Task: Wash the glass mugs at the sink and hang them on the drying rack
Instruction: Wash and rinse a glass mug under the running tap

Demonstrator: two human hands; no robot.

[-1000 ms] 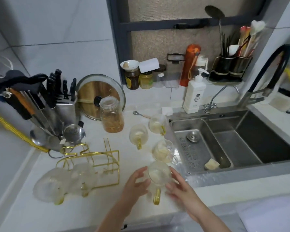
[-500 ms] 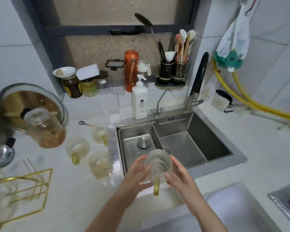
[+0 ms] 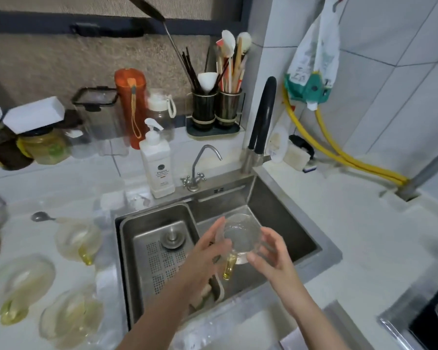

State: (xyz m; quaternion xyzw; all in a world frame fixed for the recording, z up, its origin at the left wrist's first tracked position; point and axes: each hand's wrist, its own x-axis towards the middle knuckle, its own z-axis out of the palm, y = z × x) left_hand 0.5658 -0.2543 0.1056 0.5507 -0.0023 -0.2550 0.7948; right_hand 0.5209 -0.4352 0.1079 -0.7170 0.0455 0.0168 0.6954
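Three glass mugs (image 3: 77,242) with yellow handles lie on the white desk (image 3: 339,223) left of the steel sink (image 3: 311,238), a spoon (image 3: 39,217) behind them. White pump bottle (image 3: 157,168) stands at the sink's back rim beside a small tap (image 3: 197,168); its label is too small to read. Black faucet (image 3: 262,122) rises at the right rear. Left hand (image 3: 208,251) and right hand (image 3: 271,253) grasp one glass mug (image 3: 240,234) from either side over the basin, handle pointing down.
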